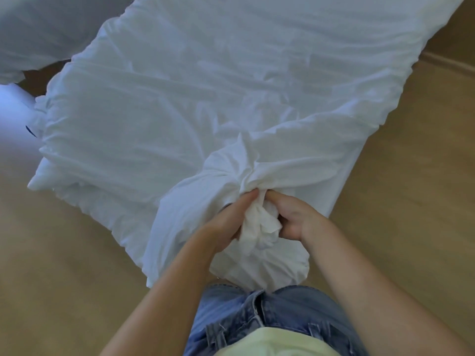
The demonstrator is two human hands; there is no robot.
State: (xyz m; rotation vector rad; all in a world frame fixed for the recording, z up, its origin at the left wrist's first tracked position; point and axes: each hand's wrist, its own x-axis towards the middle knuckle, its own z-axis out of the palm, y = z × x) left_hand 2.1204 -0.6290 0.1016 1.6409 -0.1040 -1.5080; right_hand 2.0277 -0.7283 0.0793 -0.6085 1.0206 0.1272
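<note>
- Gripping the bunched near end of the white duvet cover (259,227), my left hand (227,224) curls round its left side.
- My right hand (290,219) grasps the same bunch from the right.
- The rest of the cover lies spread on the wooden floor (77,240), reaching far.

Bare forearms, blue denim jeans (270,312), pale yellow-green top (272,341).
</note>
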